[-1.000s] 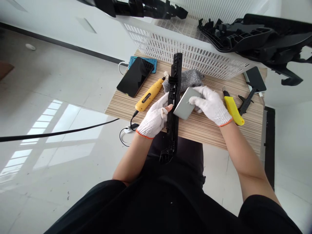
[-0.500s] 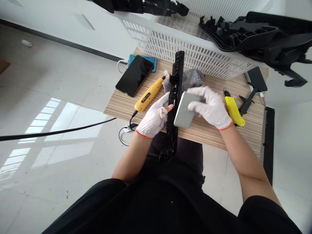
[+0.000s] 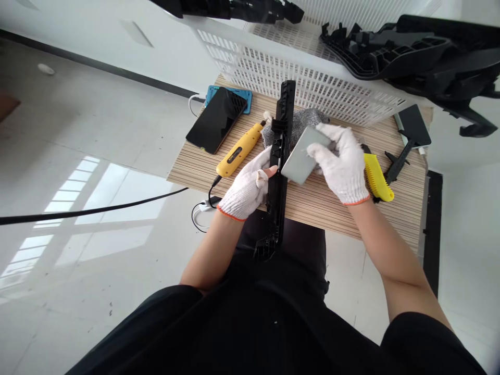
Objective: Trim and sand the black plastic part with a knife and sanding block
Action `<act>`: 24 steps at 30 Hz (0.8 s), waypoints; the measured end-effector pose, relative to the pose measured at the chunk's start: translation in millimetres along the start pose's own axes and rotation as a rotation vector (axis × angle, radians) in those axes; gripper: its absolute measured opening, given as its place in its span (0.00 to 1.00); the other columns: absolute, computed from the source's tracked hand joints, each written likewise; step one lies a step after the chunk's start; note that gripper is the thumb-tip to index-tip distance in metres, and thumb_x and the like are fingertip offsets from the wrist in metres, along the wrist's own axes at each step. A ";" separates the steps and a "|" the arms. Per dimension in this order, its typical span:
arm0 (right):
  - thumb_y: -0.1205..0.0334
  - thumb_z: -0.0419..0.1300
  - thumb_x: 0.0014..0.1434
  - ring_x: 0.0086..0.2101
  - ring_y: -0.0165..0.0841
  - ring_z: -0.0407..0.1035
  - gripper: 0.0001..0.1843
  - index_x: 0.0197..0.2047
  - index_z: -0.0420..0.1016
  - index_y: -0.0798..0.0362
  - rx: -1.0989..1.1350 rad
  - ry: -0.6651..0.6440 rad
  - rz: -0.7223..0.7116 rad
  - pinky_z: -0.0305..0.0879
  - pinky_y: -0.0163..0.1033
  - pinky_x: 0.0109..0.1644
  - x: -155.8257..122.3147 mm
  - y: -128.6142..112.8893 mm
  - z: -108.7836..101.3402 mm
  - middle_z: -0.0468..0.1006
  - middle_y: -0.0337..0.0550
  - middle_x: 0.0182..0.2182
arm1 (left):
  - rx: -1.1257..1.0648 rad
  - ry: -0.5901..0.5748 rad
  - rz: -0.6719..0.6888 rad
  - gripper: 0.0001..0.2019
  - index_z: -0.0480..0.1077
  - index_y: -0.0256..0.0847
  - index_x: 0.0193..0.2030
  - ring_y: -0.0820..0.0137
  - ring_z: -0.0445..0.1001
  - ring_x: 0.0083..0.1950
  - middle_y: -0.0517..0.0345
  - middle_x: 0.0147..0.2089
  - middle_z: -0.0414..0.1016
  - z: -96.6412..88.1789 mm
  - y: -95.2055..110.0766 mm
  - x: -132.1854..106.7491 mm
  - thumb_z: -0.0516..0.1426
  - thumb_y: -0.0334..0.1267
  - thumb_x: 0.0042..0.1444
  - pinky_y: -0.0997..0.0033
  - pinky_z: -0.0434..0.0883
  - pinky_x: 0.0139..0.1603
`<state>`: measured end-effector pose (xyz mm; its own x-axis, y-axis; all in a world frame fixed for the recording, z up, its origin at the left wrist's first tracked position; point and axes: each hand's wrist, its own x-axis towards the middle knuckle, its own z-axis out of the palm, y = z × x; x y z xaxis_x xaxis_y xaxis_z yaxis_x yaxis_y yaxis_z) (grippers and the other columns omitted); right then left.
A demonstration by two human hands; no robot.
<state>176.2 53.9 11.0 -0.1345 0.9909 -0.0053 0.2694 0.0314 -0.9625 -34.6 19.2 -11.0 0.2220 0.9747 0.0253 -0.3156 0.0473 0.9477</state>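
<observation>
My left hand (image 3: 247,188), in a white glove with a fingertip poking through, grips a long black plastic part (image 3: 278,172) that stands on edge across the near rim of the wooden table (image 3: 328,208). My right hand (image 3: 340,162), also gloved, holds a flat grey block (image 3: 302,155) with its edge pressed against the right side of the black part. A grey knitted glove (image 3: 302,121) lies just behind the block.
A yellow rotary tool (image 3: 239,150) with its cable, a black phone (image 3: 217,120) on a blue case, a yellow utility knife (image 3: 375,178), a black caliper (image 3: 397,161) and a dark tablet (image 3: 416,125) lie on the table. A white perforated basket (image 3: 312,78) stands behind, with black plastic parts (image 3: 414,52) on it.
My right hand slid the grey block down along the black part, then back up and away from me. The left hand kept its grip on the part.
</observation>
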 end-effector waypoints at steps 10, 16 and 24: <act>0.54 0.72 0.61 0.44 0.36 0.80 0.27 0.62 0.78 0.45 0.027 -0.043 -0.015 0.82 0.36 0.35 -1.3 -1.6 0.9 0.83 0.44 0.51 | -0.041 0.010 -0.011 0.24 0.79 0.43 0.62 0.51 0.76 0.71 0.49 0.69 0.79 2.6 0.4 0.4 0.67 0.48 0.62 0.51 0.66 0.80; 0.54 0.71 0.62 0.39 0.33 0.80 0.28 0.66 0.79 0.41 0.033 -0.359 0.053 0.79 0.32 0.29 -3.8 -0.1 -4.4 0.84 0.41 0.51 | -0.035 0.042 -0.039 0.22 0.80 0.43 0.60 0.49 0.75 0.71 0.48 0.66 0.81 3.5 3.7 -1.9 0.67 0.49 0.62 0.51 0.70 0.77; 0.51 0.66 0.71 0.33 0.28 0.78 0.27 0.70 0.75 0.42 0.020 0.107 -0.073 0.81 0.35 0.36 1.7 -11.1 -20.2 0.83 0.44 0.56 | -0.210 -0.034 -0.098 0.23 0.77 0.43 0.65 0.54 0.80 0.66 0.46 0.61 0.82 4.1 0.7 -4.0 0.66 0.46 0.65 0.48 0.75 0.73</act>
<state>192.3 57.9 27.1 -0.0501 0.9944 0.0927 0.2437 0.1022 -0.9645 -31.9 14.5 -9.1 0.2911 0.9554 -0.0498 -0.4755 0.1896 0.8591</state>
